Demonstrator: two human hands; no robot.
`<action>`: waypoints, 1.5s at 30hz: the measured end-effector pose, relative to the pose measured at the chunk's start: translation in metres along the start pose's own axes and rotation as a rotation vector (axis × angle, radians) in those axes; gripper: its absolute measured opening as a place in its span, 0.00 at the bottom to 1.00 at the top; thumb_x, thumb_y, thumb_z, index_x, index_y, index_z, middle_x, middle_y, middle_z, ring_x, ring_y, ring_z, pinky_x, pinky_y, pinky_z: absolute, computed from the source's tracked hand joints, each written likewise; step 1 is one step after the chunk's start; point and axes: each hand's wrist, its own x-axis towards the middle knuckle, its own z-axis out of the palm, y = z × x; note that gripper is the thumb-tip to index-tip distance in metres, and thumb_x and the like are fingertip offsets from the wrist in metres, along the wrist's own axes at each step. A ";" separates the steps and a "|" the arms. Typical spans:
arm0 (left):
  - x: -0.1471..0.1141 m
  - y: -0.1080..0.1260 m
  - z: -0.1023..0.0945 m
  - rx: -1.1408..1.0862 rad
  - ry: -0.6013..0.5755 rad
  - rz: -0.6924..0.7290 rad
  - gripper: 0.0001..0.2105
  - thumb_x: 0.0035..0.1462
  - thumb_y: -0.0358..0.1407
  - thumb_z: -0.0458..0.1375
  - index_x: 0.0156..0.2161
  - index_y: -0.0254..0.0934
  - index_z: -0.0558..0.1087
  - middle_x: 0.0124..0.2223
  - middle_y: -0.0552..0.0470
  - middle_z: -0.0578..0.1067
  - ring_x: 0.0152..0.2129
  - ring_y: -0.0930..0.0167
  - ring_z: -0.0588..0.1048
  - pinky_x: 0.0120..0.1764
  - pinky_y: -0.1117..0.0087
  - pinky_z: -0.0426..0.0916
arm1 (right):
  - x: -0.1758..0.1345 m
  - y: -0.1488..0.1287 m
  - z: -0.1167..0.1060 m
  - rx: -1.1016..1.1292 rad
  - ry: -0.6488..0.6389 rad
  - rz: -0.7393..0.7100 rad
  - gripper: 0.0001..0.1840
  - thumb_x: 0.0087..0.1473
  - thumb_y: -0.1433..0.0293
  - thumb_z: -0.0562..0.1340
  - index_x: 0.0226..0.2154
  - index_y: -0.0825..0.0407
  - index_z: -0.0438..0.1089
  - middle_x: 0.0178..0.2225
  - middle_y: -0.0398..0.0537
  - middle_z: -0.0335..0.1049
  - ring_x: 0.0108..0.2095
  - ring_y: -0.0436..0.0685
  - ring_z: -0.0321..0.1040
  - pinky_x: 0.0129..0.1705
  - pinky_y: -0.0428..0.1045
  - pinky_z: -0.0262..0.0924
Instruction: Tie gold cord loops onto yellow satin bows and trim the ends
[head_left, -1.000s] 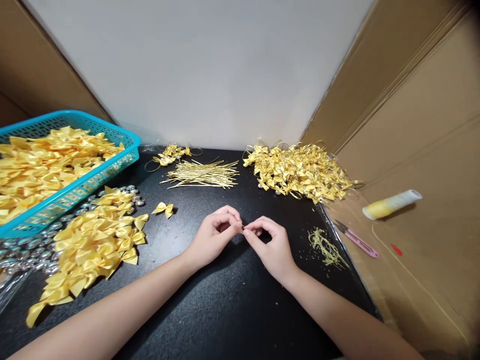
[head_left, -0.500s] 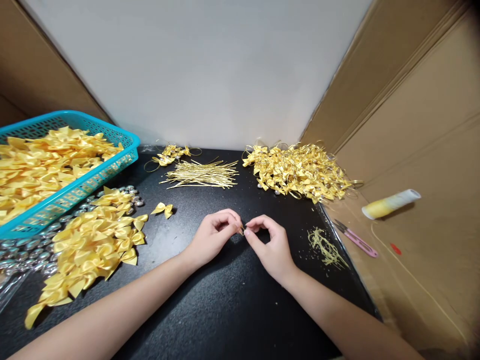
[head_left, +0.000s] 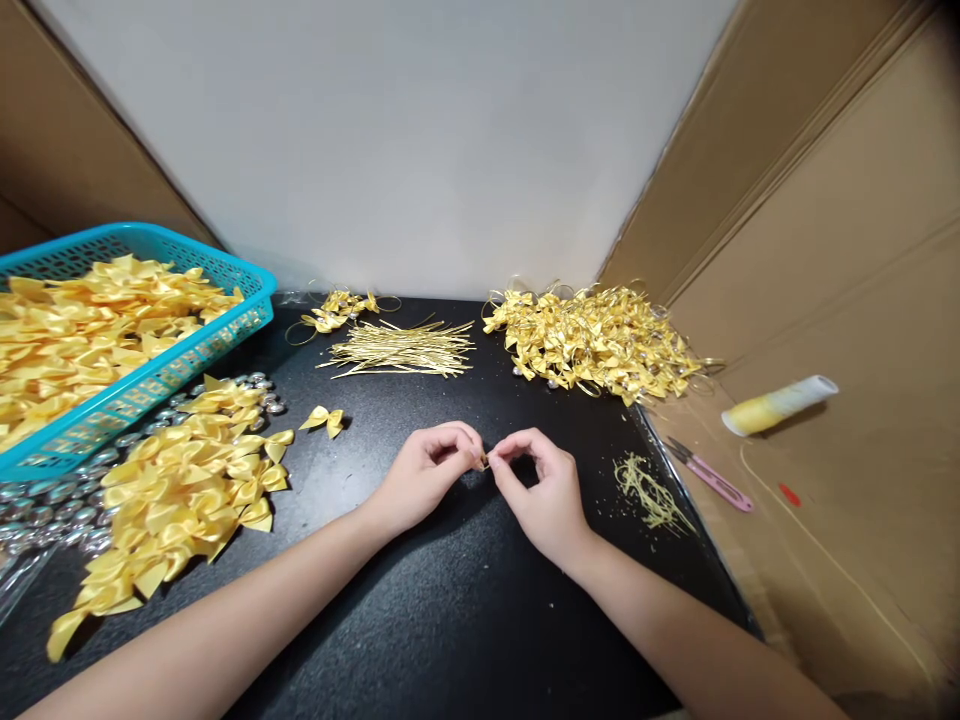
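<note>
Over the middle of the black table, my left hand (head_left: 439,467) and my right hand (head_left: 541,490) meet fingertip to fingertip. Both are closed in a pinch on a thin gold cord (head_left: 485,462), of which only a tiny bit shows between the fingers. A single yellow ribbon bow (head_left: 324,421) lies apart, to the left of my left hand. Beyond the hands is a bundle of cut gold cords (head_left: 401,350). At the back right rises a pile of yellow bows with gold loops (head_left: 600,340).
A turquoise basket (head_left: 255,310) full of yellow bows stands at the left, with loose bows (head_left: 187,490) and silvery beads (head_left: 52,515) before it. To the right are cord scraps (head_left: 651,495), pink-handled snips (head_left: 712,478) and a cardboard tube (head_left: 780,405).
My right fingertips have shifted very slightly, and less of the gold cord shows between the hands. The whole view has drifted a little; nothing else has moved.
</note>
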 end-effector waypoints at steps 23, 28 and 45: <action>0.000 -0.007 -0.001 -0.102 -0.034 -0.023 0.11 0.55 0.32 0.56 0.22 0.35 0.69 0.28 0.54 0.71 0.26 0.75 0.68 0.34 0.73 0.63 | -0.001 -0.002 -0.001 -0.161 -0.005 -0.187 0.07 0.48 0.78 0.60 0.24 0.50 0.66 0.25 0.43 0.72 0.28 0.54 0.68 0.35 0.50 0.63; 0.000 -0.007 -0.001 -0.114 -0.038 -0.025 0.11 0.55 0.32 0.57 0.21 0.35 0.69 0.28 0.55 0.71 0.26 0.75 0.68 0.34 0.73 0.63 | 0.001 -0.003 -0.001 -0.157 0.002 -0.183 0.07 0.49 0.77 0.60 0.24 0.49 0.66 0.25 0.43 0.72 0.28 0.54 0.69 0.35 0.51 0.64; 0.000 -0.003 -0.003 -0.002 -0.031 0.025 0.12 0.56 0.33 0.56 0.22 0.34 0.71 0.30 0.53 0.70 0.29 0.74 0.68 0.37 0.72 0.62 | 0.002 -0.002 -0.006 -0.095 0.029 -0.180 0.07 0.49 0.78 0.60 0.26 0.50 0.67 0.26 0.44 0.72 0.29 0.54 0.69 0.36 0.51 0.64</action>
